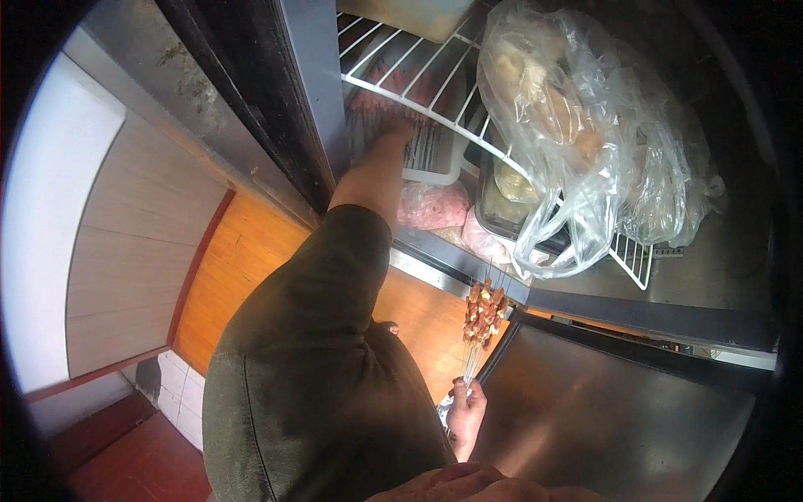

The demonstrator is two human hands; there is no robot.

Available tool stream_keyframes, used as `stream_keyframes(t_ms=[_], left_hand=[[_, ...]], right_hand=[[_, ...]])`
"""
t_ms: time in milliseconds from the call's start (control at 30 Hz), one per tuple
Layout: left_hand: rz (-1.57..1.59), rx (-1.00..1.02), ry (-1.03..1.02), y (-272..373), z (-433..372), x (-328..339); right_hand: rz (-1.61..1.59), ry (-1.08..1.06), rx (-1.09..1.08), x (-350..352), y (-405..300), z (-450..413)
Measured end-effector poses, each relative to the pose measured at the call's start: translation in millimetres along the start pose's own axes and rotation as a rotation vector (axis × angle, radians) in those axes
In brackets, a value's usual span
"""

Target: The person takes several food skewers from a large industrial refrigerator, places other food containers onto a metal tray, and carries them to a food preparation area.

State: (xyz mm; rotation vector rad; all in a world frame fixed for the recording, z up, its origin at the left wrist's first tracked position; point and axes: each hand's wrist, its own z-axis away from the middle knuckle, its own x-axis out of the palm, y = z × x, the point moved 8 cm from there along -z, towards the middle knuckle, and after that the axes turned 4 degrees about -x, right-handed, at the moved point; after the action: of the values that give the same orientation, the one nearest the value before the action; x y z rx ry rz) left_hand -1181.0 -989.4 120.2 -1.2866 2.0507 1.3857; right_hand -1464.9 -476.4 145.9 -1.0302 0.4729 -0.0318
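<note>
My left hand (398, 130) reaches under a white wire shelf (433, 114) into an open refrigerator cabinet. It is over a white plastic tray (433, 177) holding rows of pink meat skewers (392, 88). The fingers are blurred and partly hidden, so their grip does not show. Low on the right, my right hand (467, 411) grips a bunch of metal skewers with browned-red meat chunks (485, 314) by their bare lower ends. Their points face up, close to the cabinet's front edge. Something white and shiny shows beside that hand.
Clear plastic bags of food (552, 113) sit on the wire shelf, handles hanging over its edge. Below are a dark-rimmed metal pan (502, 219) and bags of pink meat (433, 204). A steel door (615, 414) stands open at right. Wooden floor (251, 251) lies below.
</note>
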Motion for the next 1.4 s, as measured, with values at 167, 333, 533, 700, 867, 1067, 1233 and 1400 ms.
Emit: stream_keyframes(t_ms=[167,333,533,700,867,1067,1233,1400], left_hand=[[0.002,0.005,0.002,1,-2,1],[0.012,0.002,0.008,-4,-2,6],[0.013,0.003,0.014,-5,-6,4],[0.013,0.001,0.014,-5,-9,5],[0.012,0.001,0.011,-3,-12,4],[0.016,0.001,0.005,-2,-15,9],[0.012,0.01,0.009,-7,-20,16],[0.0,0.038,0.016,-5,-26,19]], right_hand=[[-0.027,0.02,0.0,0,5,1],[-0.033,0.021,0.03,-1,8,3],[-0.015,0.031,0.033,-2,7,5],[0.015,0.034,0.025,-3,3,5],[0.029,0.018,0.042,-4,9,4],[0.019,0.007,0.013,-2,-7,4],[0.027,-0.004,0.038,-1,-15,7],[0.02,0.009,0.001,-3,-10,7]])
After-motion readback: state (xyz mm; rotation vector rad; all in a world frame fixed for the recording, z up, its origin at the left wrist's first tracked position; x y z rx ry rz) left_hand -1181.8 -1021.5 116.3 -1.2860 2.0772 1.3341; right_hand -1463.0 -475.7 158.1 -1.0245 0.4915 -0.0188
